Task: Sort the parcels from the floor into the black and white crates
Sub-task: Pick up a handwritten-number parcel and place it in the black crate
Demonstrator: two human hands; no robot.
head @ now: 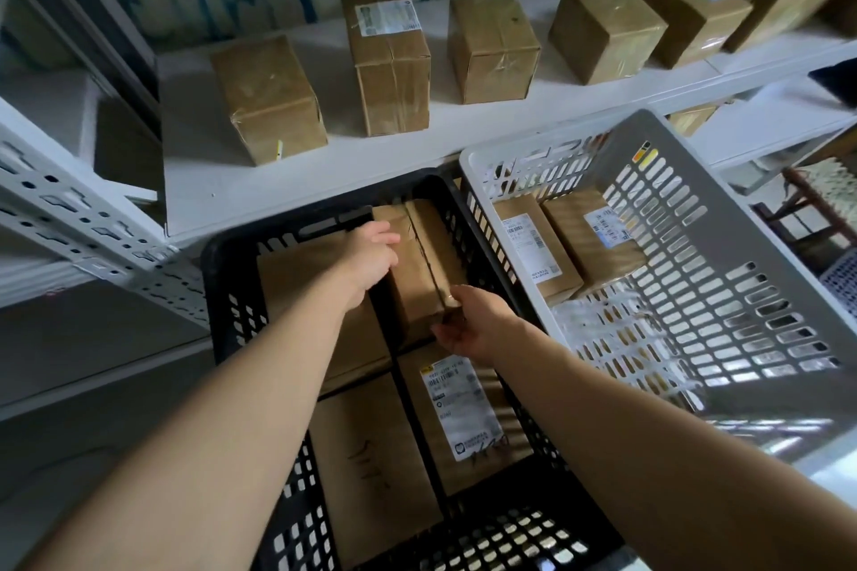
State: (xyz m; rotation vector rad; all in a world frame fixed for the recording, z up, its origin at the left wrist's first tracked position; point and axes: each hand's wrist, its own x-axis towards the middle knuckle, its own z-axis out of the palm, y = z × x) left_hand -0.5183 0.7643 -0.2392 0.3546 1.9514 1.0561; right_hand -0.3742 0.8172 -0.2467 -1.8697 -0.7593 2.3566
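A brown cardboard parcel point(424, 264) sits at the far right corner inside the black crate point(222, 292). My left hand point(371, 257) grips its far left edge and my right hand point(468, 322) grips its near end. Three more brown parcels lie in the black crate, one of them a labelled parcel point(459, 413) just below my right hand. The white crate point(742, 246) stands to the right, touching the black one, and holds two labelled parcels point(538, 250).
Behind the crates a white metal shelf point(324, 172) carries a row of several brown boxes point(269, 97). A perforated shelf upright point(92, 227) juts out at left. Lower shelf boards and a wooden item show at far right.
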